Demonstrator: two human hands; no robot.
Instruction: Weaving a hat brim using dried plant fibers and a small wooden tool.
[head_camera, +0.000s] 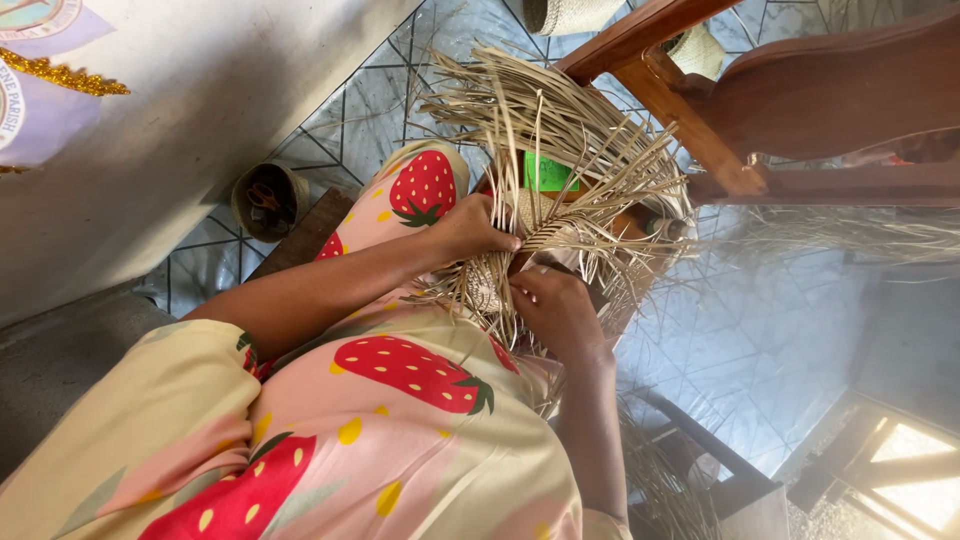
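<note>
At the centre of the frame, a half-woven straw piece rests on the lap: flat, dry, pale-tan strips fanning out loose above a tighter plaited patch. The left hand pinches strips with narrow, closed fingers; the right hand curls shut on more strands. A bright green rectangular label shows behind the straw. A reddish wooden chair fills the upper right.

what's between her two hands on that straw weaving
In the head view, only the woven straw piece lies between the left hand and the right hand; both grip its strips.
</note>
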